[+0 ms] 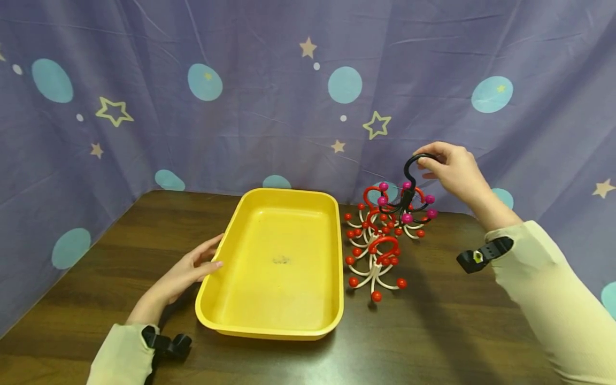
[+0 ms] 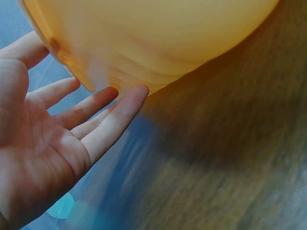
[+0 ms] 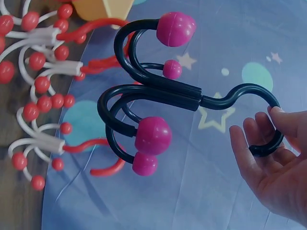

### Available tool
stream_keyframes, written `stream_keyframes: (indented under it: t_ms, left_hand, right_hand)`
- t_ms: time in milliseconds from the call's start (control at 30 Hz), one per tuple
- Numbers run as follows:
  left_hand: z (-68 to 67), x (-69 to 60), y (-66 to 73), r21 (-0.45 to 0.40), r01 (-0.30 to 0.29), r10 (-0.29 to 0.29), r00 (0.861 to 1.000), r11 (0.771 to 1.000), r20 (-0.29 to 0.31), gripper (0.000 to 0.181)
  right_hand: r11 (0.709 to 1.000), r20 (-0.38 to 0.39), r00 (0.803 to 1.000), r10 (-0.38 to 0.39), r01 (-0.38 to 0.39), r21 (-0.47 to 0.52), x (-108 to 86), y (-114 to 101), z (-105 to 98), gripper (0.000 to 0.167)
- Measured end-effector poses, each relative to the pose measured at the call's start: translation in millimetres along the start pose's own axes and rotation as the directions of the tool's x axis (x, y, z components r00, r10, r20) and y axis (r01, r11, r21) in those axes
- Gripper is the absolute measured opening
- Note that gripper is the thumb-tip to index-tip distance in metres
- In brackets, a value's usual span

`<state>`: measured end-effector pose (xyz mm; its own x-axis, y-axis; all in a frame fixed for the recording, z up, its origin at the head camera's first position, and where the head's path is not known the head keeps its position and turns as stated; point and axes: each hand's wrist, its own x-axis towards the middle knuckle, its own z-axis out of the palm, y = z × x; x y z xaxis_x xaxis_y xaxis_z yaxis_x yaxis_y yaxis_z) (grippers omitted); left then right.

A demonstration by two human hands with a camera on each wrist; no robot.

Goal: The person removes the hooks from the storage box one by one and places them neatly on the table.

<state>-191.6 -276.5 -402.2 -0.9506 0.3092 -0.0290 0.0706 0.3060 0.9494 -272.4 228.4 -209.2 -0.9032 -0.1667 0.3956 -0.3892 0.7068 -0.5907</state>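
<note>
My right hand [image 1: 452, 168] pinches the curved top hook of a black multi-arm hook hanger [image 1: 408, 199] between thumb and fingers. The hanger hangs in the air, its several curved arms tipped with pink balls [image 3: 152, 136]. Beneath and behind it are several white hook hangers [image 1: 374, 275] with red top hooks and red balls, grouped on the table. My left hand [image 1: 194, 267] holds the left side of a yellow tray [image 1: 270, 334], thumb over the rim and fingers against the outer wall [image 2: 168, 52].
The brown wooden table [image 1: 414, 331] carries the tray and the white hangers, which stand close along the tray's right side. Behind the table hangs a purple curtain [image 1: 269, 133] with stars and blue dots. Black wrist straps [image 1: 486, 254] sit on both sleeves.
</note>
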Motion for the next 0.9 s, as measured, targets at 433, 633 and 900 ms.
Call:
stream_keyframes:
  t_ms: [433,633,900]
  left_hand:
    - [-1.2,-0.5,-1.6,0.002,0.005,-0.005,1.0,1.0,0.001,0.063]
    - [-1.7,-0.6,-1.3,0.003,-0.005,0.005,1.0,1.0,0.002,0.063]
    - [-1.2,-0.7,-0.6,-0.003,-0.004,0.004,1.0,1.0,0.008,0.063]
  right_hand:
    - [0.992,0.032,0.998,0.06,-0.056,-0.112,-17.4,29.1,-5.6,0.028]
    - [0.991,0.045,0.997,0.058,-0.052,-0.12,-21.8,40.8,2.0,0.028]
    - [0.989,0.086,0.994,0.066,-0.054,-0.137,-29.0,54.1,11.8,0.029]
